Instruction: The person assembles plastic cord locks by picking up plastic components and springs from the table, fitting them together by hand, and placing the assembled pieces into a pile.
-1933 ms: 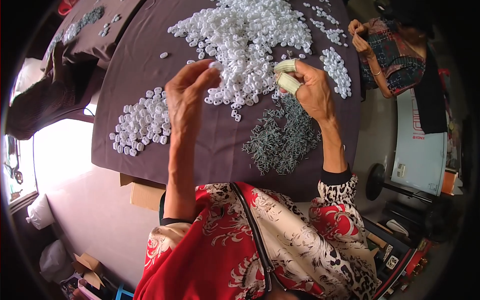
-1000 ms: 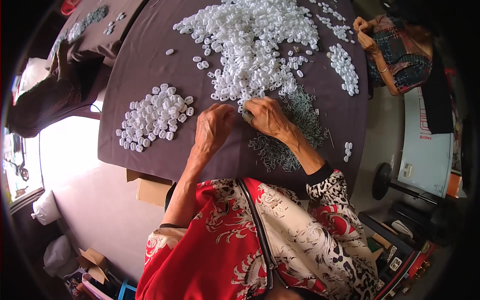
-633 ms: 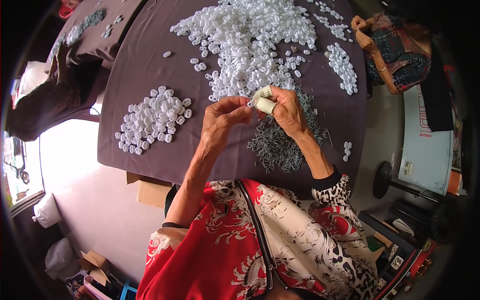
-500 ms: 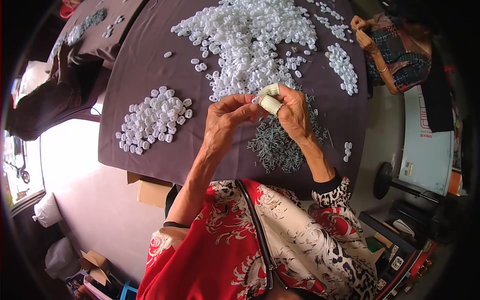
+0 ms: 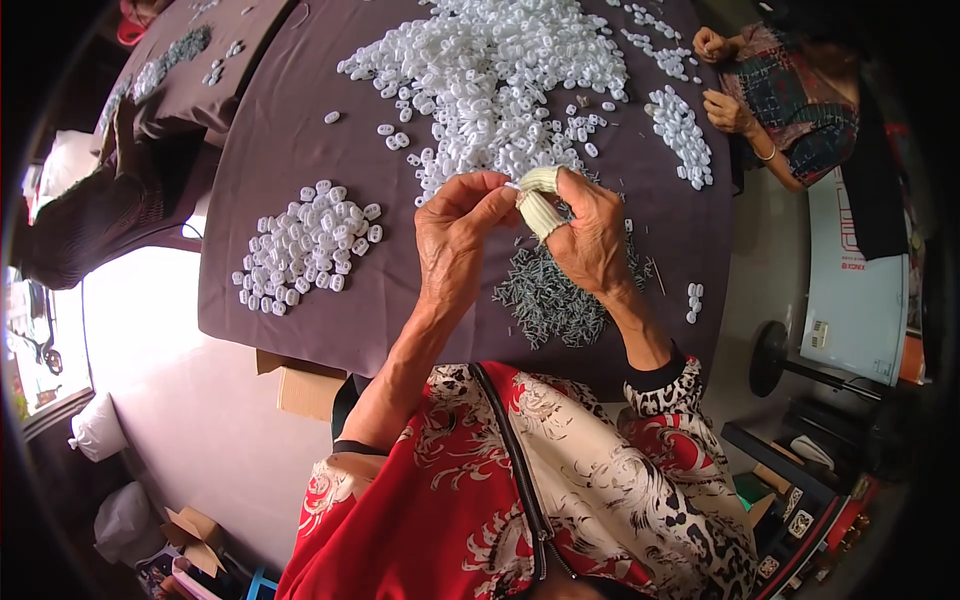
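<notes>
My left hand (image 5: 452, 238) and my right hand (image 5: 590, 232) meet over the table, fingertips nearly touching. Cream ribbed finger sleeves (image 5: 541, 214) cover the thumb and index finger of my right hand. Pinched between the two hands is a small white plastic piece (image 5: 512, 186), mostly hidden by the fingers. Below my right hand lies a heap of thin dark grey pins (image 5: 555, 298). Just beyond both hands, a large pile of white oval plastic pieces (image 5: 490, 90) spreads toward the far edge. On the left sits a smaller pile of similar white pieces (image 5: 305, 245).
A brown cloth covers the table (image 5: 400, 310). Another person's hands (image 5: 728, 110) are at the right edge, beside a small group of white pieces (image 5: 682, 138). A few white pieces (image 5: 694, 302) lie near the right edge. A cardboard box (image 5: 308, 390) stands below the table.
Both my hands stay together with slight finger shifts, the left turning a little upward. At the right, the other person's hands have moved apart.
</notes>
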Tool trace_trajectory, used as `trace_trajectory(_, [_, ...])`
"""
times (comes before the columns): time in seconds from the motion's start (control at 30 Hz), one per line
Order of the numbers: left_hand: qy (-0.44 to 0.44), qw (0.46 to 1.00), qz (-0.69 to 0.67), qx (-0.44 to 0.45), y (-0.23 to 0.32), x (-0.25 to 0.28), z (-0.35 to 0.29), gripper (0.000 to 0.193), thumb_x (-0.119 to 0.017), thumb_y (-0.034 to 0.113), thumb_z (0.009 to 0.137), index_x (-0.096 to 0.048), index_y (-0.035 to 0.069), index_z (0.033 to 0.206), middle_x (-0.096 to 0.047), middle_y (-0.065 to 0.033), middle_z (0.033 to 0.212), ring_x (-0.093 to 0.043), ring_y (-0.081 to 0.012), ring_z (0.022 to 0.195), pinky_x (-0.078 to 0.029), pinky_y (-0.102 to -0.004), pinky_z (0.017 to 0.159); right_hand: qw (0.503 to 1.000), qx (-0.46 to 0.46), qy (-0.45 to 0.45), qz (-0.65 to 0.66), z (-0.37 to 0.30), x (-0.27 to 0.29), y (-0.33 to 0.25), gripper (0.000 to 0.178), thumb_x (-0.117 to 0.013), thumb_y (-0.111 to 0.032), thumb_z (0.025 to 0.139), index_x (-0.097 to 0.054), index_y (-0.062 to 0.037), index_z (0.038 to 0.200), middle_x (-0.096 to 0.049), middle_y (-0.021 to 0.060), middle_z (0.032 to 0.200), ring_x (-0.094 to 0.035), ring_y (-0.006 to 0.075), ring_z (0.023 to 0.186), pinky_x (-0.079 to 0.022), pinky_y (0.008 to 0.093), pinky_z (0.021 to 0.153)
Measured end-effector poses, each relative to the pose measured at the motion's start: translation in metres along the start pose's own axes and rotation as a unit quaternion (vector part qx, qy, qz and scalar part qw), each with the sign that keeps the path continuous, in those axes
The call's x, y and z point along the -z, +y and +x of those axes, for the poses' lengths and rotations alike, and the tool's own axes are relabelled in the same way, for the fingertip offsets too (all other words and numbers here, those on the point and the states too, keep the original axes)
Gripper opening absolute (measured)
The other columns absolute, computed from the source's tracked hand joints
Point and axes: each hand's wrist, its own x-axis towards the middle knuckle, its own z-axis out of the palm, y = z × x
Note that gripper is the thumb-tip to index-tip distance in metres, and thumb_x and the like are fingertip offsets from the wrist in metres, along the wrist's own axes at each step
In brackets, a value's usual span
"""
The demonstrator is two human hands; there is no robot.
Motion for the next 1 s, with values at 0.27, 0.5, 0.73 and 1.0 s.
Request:
trace_trajectory(0.27, [-0.020,1.000,0.003,-0.021,0.008,-0.005,-0.006,0.024,-0.059,0.010,0.082,-0.059,-0.004,0.101,-0.063,-0.0075,0.080,-0.058,-0.0114,0.068,-0.047,-0.0234,0.066,0.997,0.077,-0.014,-0.015,0.011,0.010,-0.009,0.023,-0.050,0.003,0.068,-0.058,0.0005,0.089,-0.059,0.0137,0.080,-0.059,0.0270,0.070,-0.046,0.0308,0.063])
trace_trajectory(0.5, [0.011,0.999,0.022,-0.025,0.002,0.012,0.007,0.022,-0.060,0.011,0.081,-0.061,-0.004,0.098,-0.063,-0.0080,0.079,-0.058,-0.0121,0.067,-0.047,-0.0234,0.065,0.995,-0.031,-0.090,0.014,-0.006,0.004,0.049,0.015,-0.056,-0.001,0.071,-0.060,0.0000,0.085,-0.060,0.0139,0.080,-0.059,0.0278,0.072,-0.046,0.0291,0.063])
trace_trajectory(0.73, [0.002,1.000,0.026,-0.017,-0.005,0.015,0.005,0.020,-0.059,0.009,0.080,-0.061,-0.004,0.096,-0.062,-0.0077,0.077,-0.058,-0.0122,0.067,-0.047,-0.0236,0.064,0.985,0.031,-0.114,-0.126,-0.034,-0.021,0.091,0.004,-0.052,-0.003,0.065,-0.048,-0.0023,0.064,-0.050,0.0117,0.061,-0.052,0.0311,0.061,-0.040,0.0399,0.057])
trace_trajectory(1.0, [0.011,0.999,0.011,-0.032,0.002,0.015,0.005,0.022,-0.060,0.008,0.080,-0.058,-0.003,0.098,-0.062,-0.0079,0.080,-0.059,-0.0127,0.067,-0.049,-0.0251,0.066,0.963,0.110,-0.141,-0.204,-0.036,-0.027,0.094,0.009,-0.050,-0.001,0.065,-0.042,-0.0052,0.062,-0.046,0.0094,0.058,-0.050,0.0298,0.061,-0.037,0.0413,0.059])
